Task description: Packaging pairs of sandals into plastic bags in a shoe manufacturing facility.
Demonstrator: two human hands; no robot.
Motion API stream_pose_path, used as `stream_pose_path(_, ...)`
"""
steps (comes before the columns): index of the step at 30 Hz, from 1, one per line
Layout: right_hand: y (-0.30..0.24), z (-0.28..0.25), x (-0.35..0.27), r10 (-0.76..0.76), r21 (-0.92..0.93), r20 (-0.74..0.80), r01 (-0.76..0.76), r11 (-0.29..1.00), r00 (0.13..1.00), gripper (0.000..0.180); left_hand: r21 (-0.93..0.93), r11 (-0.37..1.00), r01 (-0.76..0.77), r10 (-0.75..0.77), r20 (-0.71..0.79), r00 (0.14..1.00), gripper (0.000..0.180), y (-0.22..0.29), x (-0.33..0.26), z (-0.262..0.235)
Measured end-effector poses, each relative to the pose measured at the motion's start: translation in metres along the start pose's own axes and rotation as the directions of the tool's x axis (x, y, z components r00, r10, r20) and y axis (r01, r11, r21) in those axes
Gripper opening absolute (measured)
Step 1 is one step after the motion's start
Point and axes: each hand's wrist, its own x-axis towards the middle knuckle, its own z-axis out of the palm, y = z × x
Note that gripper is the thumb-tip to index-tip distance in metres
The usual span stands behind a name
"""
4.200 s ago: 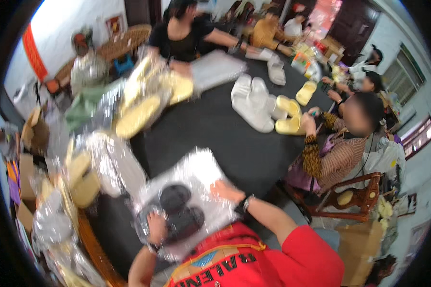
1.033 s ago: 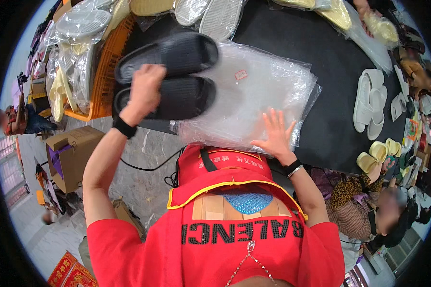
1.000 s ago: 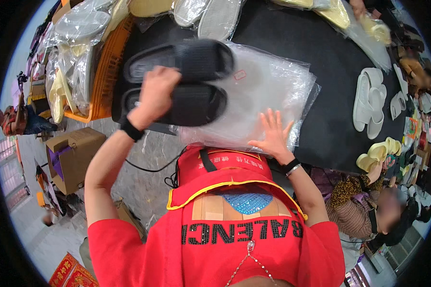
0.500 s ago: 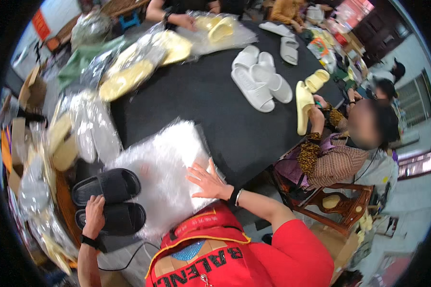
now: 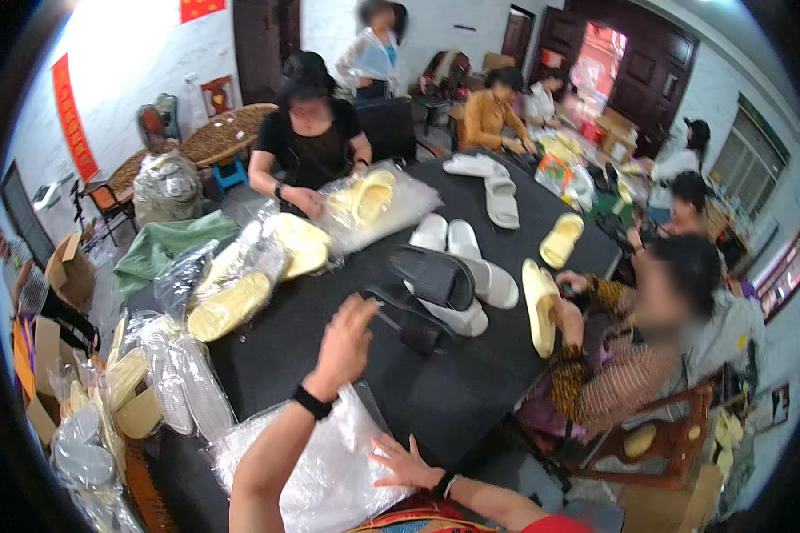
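Note:
My left hand [image 5: 340, 342] is raised over the table, fingers loosely stretched, holding nothing I can see. Just beyond its fingertips are two black slippers: one [image 5: 434, 277] overlaps the white slippers [image 5: 496, 284], the other [image 5: 411, 322] is nearer my hand and blurred. On the stack of clear plastic bags [image 5: 316, 462] at the near edge lies my right hand [image 5: 406, 464], fingers spread. At the right, a co-worker's hands hold a pale yellow slipper [image 5: 539, 311]. Across the table, another co-worker's hand touches a clear bag with yellow slippers [image 5: 364, 200].
The black table [image 5: 471, 400] carries bagged yellow slippers [image 5: 231, 306] and bagged whitish slippers [image 5: 187, 382] along its left side. More white slippers [image 5: 500, 202] lie toward the back, beside a loose yellow one [image 5: 562, 240]. A wooden chair [image 5: 649, 435] stands at the right.
My left hand has carried the black slippers from the near left to the white ones and come off them. My right hand stays on the bags. The view has tilted up.

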Motion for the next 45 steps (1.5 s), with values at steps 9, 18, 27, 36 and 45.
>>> stream_pose_path(9,0.009,0.000,0.009,-0.120,-0.100,-0.208,0.102,0.990,0.971,0.066,0.357,0.880,0.312,-0.473,0.611,0.635,0.052,-0.018,-0.203,-0.055)
stream_pose_path(18,-0.024,-0.026,0.031,-0.103,-0.466,-0.205,-0.005,0.885,0.973,0.065,0.327,0.942,0.075,-0.259,0.565,0.784,0.067,0.005,-0.413,-0.040)
stream_pose_path(27,-0.071,0.023,0.022,-0.284,-0.356,-0.083,0.238,0.904,0.955,0.041,-0.031,0.773,0.633,-0.623,-0.219,0.751,0.032,-0.090,-0.351,-0.149)
stream_pose_path(36,-0.093,0.024,0.025,-0.216,-0.382,0.016,0.205,0.901,0.976,0.068,-0.467,0.242,0.850,-0.891,-0.453,0.005,0.082,-0.260,-0.404,-0.206)
stream_pose_path(45,-0.097,0.018,0.040,-0.126,-0.348,0.121,0.160,0.924,0.985,0.070,-0.986,-0.163,-0.035,-0.986,0.164,-0.012,0.042,-0.291,-0.400,-0.192)
